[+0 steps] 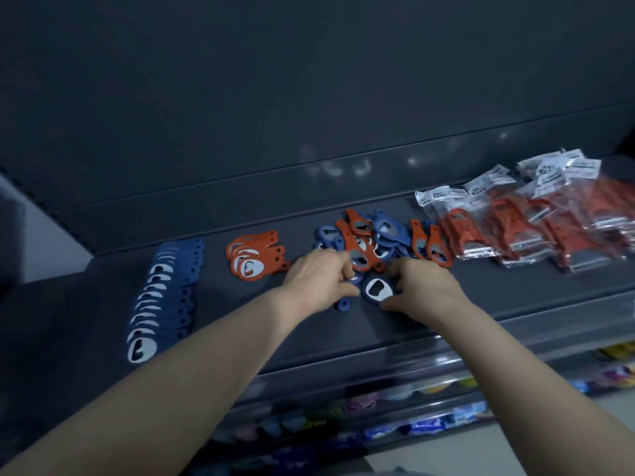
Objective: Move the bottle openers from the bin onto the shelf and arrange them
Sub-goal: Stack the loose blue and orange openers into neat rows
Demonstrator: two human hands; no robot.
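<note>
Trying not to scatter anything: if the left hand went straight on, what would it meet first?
Probably the mixed pile of openers right beyond the left hand; its fingers seem to reach the pile's near edge, though depth is unclear.

A single wide-angle view from the person's head looks forward and down onto a dark grey flat metal shelf point(481, 304). It is near enough that both forearms run in from the bottom edge. The left hand point(316, 280) and right hand point(422, 286) meet just below frame centre at the blue and orange plastic bottle openers point(364, 235). A dark back panel point(309, 80) fills the upper half, and blurred lower shelves point(395, 417) cross the lower right.
</note>
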